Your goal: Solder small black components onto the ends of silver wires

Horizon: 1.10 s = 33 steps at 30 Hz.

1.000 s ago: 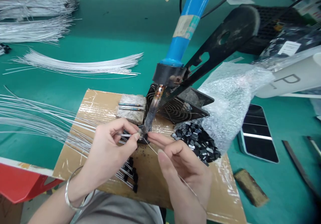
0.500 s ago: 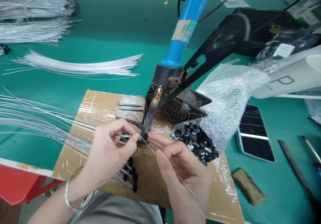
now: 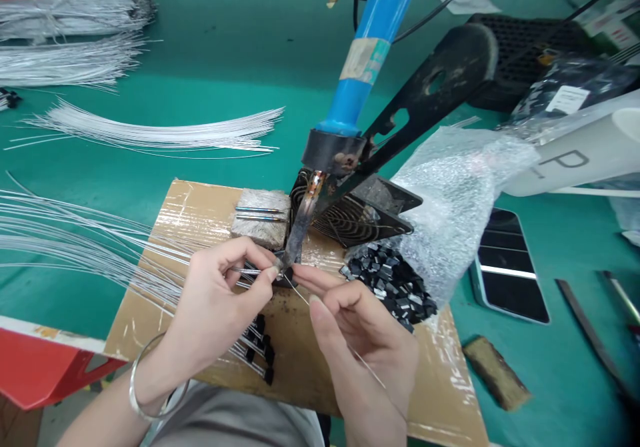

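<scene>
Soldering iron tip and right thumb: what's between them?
In the head view, a thin wire runs from the thumb of the right hand toward the soldering iron tip; contact is too small to tell.

Your left hand (image 3: 215, 300) pinches pale wire (image 3: 246, 271) just beside tip of soldering iron (image 3: 345, 107); your right hand (image 3: 367, 347) holds thin strand (image 3: 299, 293) reaching same spot; small black parts (image 3: 393, 283) heaped nearby, phone (image 3: 510, 253) on green counter (image 3: 215, 53)
</scene>
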Tool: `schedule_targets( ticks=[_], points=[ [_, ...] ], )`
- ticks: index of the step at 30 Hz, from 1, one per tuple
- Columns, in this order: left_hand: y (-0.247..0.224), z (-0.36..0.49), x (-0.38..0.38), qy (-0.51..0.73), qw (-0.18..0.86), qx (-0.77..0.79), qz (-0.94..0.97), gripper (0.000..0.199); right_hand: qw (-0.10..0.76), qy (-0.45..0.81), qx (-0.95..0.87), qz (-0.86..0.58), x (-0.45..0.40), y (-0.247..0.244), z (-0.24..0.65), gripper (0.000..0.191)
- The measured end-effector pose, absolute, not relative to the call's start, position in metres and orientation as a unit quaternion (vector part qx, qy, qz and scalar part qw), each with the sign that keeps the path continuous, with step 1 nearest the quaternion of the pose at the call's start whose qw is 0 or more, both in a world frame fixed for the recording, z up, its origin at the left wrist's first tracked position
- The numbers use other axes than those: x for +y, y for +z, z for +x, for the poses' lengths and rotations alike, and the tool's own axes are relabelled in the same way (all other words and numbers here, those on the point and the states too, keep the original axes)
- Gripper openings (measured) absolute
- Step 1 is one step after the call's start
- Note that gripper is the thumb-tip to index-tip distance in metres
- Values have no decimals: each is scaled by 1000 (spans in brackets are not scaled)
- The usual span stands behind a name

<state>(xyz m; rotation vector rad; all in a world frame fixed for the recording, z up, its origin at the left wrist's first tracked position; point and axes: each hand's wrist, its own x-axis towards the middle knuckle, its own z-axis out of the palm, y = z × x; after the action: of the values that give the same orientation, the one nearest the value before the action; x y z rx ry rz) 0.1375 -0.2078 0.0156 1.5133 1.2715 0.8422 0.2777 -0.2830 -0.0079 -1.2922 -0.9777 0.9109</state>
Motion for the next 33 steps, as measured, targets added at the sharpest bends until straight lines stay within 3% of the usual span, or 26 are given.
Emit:
schedule_targets(
  ticks=[6, 33],
  points=[
    [17, 136, -210, 352, 475, 510, 625, 10, 606, 401, -329, -602, -283, 5, 265, 25],
    [18, 137, -210, 344, 476, 516, 624, 10, 607, 390, -337, -606, -283, 5, 261, 26]
  ],
)
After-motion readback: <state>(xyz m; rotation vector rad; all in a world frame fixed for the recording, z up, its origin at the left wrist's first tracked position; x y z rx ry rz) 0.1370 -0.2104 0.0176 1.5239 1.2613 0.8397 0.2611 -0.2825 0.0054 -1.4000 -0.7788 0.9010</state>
